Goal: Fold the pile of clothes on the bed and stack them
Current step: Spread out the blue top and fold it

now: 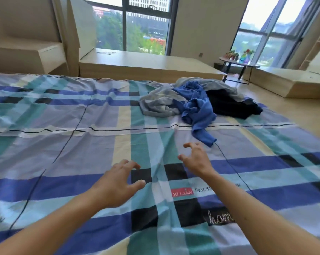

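Observation:
A loose pile of clothes lies at the far right of the bed (63, 144): a grey garment (155, 102), a crumpled blue garment (197, 111) with a sleeve trailing toward me, and a black garment (227, 105) behind it. My left hand (116, 183) hovers above the checked sheet with fingers spread and loosely curled, holding nothing. My right hand (196, 159) is stretched out just short of the blue sleeve's end, fingers loosely curled, not touching the cloth.
The bed's blue, teal and cream checked sheet spreads wide to the left and front. Low wooden platforms (146, 65) run under the windows beyond the bed. A small round table (238, 63) with colourful items stands at the back right.

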